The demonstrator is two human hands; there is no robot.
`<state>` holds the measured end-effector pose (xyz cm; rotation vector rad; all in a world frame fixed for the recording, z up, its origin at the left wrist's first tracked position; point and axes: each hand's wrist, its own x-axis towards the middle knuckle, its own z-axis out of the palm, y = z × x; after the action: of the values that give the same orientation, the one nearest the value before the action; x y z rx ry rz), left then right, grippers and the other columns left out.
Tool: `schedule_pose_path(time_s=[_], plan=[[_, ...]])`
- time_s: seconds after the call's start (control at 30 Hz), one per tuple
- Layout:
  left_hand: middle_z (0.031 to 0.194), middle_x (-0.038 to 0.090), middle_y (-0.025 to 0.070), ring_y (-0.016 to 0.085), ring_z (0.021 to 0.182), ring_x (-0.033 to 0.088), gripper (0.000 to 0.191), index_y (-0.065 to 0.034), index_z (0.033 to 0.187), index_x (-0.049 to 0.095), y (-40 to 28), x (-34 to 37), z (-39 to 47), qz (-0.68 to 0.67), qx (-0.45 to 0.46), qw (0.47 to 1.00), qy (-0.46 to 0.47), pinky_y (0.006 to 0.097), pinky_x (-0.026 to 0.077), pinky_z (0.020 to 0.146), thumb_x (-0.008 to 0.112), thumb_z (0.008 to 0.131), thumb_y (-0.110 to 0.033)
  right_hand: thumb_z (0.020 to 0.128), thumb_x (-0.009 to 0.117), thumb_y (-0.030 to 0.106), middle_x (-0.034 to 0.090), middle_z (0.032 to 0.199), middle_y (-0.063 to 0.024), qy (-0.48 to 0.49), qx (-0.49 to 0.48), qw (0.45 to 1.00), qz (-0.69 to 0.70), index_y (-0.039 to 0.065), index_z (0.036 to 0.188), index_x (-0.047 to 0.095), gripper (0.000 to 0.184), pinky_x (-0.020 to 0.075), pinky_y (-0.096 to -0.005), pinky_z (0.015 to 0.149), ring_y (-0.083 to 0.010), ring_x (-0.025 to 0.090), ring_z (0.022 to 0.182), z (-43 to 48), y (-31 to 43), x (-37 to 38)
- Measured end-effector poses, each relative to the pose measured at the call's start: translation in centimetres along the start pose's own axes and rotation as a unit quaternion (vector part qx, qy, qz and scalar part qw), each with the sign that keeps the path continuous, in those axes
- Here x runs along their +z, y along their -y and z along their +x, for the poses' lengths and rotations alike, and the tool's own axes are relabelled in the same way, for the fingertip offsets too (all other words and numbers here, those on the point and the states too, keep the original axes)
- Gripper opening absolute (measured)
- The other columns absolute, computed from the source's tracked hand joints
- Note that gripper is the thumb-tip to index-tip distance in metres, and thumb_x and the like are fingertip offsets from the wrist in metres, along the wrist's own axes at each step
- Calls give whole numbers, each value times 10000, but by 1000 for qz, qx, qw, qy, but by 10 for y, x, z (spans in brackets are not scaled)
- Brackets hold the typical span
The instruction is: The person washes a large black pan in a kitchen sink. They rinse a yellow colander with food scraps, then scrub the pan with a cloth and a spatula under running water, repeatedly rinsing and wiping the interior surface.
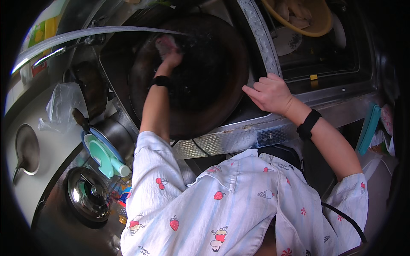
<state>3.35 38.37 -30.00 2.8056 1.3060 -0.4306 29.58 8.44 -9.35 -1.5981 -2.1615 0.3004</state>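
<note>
A large dark wok [224, 108] lies in the metal sink [253, 116], and a stream of water [128, 29] arcs into it from the left. Inside the wok's far left part, my left hand [173, 58] presses a wet pinkish-grey wad [166, 44], which looks like a cloth but is blurred. Over the sink's right side hovers my right hand [270, 94], its fingers curled and nothing visible in them. Its forefinger points at the wok's rim; I cannot tell whether it touches. The underside of this hand is hidden.
Across the wet divider [261, 38], a second basin holds a yellow bowl [325, 22] of pale food and a patterned plate [286, 41]. Left of the sink are a plastic bag [65, 102], a mint-green plastic utensil [102, 156], a metal lid [89, 194] and a pan or ladle [27, 148].
</note>
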Motion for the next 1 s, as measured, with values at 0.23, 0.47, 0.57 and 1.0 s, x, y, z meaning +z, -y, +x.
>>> schedule_pose_path(time_s=[0.23, 0.47, 0.57, 1.0], plan=[[1375, 334, 254, 374, 1295, 296, 599, 5, 1355, 294, -110, -41, -3, -469, 23, 867, 166, 386, 256, 1067, 522, 833, -182, 691, 638, 164, 511, 613, 37, -2, 3, 1000, -6, 133, 885, 672, 199, 387, -270, 617, -130, 522, 638, 0, 1, 1], [1301, 445, 152, 211, 1207, 388, 521, -37, 1372, 286, -131, -124, -87, -496, 34, 719, 486, 313, 324, 997, 475, 893, -118, 703, 640, 170, 496, 599, 24, 19, -11, 1000, -11, 125, 674, 595, 70, 385, -280, 617, -142, 517, 635, 1, 0, -1], [1232, 482, 116, 192, 1112, 449, 488, -49, 1374, 295, -100, -141, -121, -406, 72, 733, 541, 301, 325, 978, 450, 921, -146, 695, 631, 163, 494, 594, 19, 0, -8, 1000, -4, 128, 626, 536, 122, 380, -280, 606, -147, 515, 628, 2, 1, -1], [1052, 614, 144, 264, 999, 569, 287, -70, 1107, 604, 50, -99, -79, -176, -141, 894, 387, 368, 465, 783, 431, 887, -131, 738, 530, 135, 504, 743, -13, 37, -126, 991, -21, 98, 906, 600, 186, 350, -398, 892, -169, 507, 814, 7, 2, -3]])
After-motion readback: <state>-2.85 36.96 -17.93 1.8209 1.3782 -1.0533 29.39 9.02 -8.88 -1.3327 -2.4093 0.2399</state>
